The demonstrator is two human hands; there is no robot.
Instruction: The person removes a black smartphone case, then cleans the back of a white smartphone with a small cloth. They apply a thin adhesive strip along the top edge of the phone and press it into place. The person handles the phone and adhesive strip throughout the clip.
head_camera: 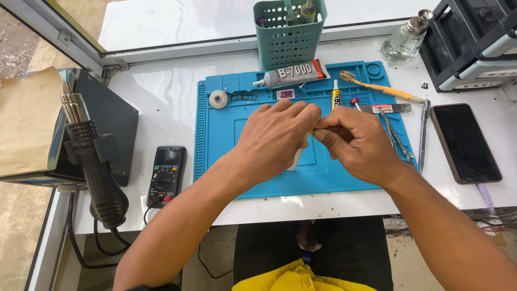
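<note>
White surface (161,102), blue silicone mat (215,161) at centre frame, left hand (274,143) and right hand (358,145) above it, fingers clamped together on a small whitish piece (297,159), mostly hidden; slip risk if grip loosens.

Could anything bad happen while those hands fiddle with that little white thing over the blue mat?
Maybe. Both the left hand and right hand pinch the small white piece, so it could slip. An elbow might bump the glass bottle or the phone near the table edge.
</note>
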